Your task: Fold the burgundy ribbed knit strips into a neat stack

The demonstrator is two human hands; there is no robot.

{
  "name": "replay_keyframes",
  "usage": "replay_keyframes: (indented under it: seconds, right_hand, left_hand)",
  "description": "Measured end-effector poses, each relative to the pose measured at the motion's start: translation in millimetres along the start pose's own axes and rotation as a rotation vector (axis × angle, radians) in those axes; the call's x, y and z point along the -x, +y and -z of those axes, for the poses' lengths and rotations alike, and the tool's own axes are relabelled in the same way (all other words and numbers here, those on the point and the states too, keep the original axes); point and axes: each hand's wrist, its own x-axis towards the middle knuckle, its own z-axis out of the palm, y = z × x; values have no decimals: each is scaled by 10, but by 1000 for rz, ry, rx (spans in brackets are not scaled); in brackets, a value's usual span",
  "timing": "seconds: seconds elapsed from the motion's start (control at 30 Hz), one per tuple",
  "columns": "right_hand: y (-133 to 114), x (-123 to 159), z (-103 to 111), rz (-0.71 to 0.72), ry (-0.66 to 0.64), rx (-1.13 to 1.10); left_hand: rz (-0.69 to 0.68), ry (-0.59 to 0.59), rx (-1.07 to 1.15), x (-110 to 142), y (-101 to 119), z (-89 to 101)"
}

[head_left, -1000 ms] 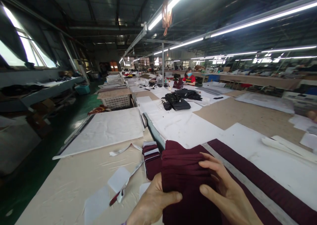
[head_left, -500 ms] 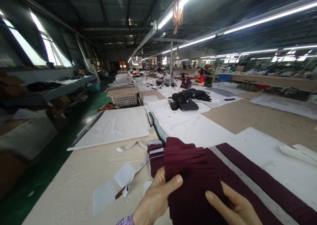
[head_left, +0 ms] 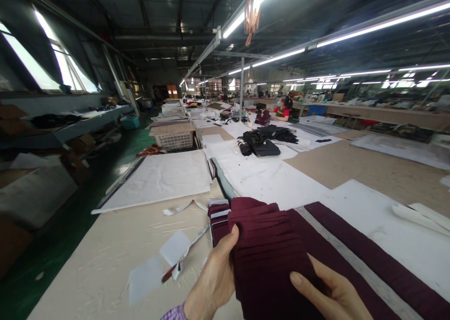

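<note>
A thick stack of maroon fabric pieces (head_left: 270, 259), its layers fanned at the upper edge, is held up between my two hands. My left hand (head_left: 216, 268) grips its left side, thumb along the edge and the other fingers hidden behind. On the lower right, my right hand (head_left: 326, 287) clasps the stack with the thumb on its front face. Just behind it on the left lies a pile of maroon pieces with pale strips (head_left: 218, 217). Long maroon fabric strips (head_left: 337, 235) stretch over the table to the right.
White paper scraps (head_left: 146, 278) and a thin offcut lie on the beige table at left. Dark folded garments (head_left: 260, 141) sit farther along the white-covered table (head_left: 260, 179). A white crate (head_left: 176, 140) stands beyond. A person in red (head_left: 282, 111) is in the distance.
My left thumb has moved up and left, from the stack's face to its edge. The right hand keeps nearly the same hold, and the view has shifted slightly.
</note>
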Motion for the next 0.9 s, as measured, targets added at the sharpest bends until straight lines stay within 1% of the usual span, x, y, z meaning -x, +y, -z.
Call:
replay_keyframes:
  seconds: [0.07, 0.13, 0.23, 0.33, 0.4, 0.47, 0.57, 0.6, 0.63, 0.67, 0.73, 0.77, 0.8, 0.83, 0.9]
  right_hand:
    - [16, -14, 13, 14, -2, 11]
    - [31, -22, 15, 15, 16, 13]
    - [48, -21, 16, -3, 38, 26]
    - [41, -11, 13, -4, 36, 31]
    - [31, -7, 5, 3, 36, 25]
    - [41, -12, 0, 8, 32, 20]
    - [117, -51, 17, 17, 14, 33]
    - [152, -70, 31, 42, 25, 56]
    - [185, -91, 49, 100, 65, 103]
    - [210, -110, 68, 192, 136, 180]
    - [219, -139, 99, 438, 312, 400]
    - [198, -148, 107, 550, 373, 522]
    - [163, -153, 108, 632, 398, 633]
    - [116, -156, 103, 681, 388, 719]
    - [10, -160, 81, 708, 315, 808]
  left_hand:
    - [7, -24, -4, 0, -2, 18]
    - [-36, -69, -38, 4, -2, 39]
    - [-138, -188, -192, 13, 1, 67]
    - [-129, -269, -332, 16, -10, 81]
    - [-111, -261, -377, 14, -35, 84]
    - [-111, -222, -399, 11, -71, 83]
    - [-124, -148, -397, 8, -111, 81]
    - [-128, -131, -391, 7, -114, 82]
    - [-130, -120, -389, 7, -110, 83]
    - [-127, -112, -393, 7, -101, 84]
    - [-102, -123, -430, 8, -78, 83]
    - [-83, -143, -461, 10, -67, 80]
    - [-60, -172, -498, 12, -60, 74]
    - [-41, -202, -532, 15, -58, 67]
    - [-6, -259, -584, 22, -63, 51]
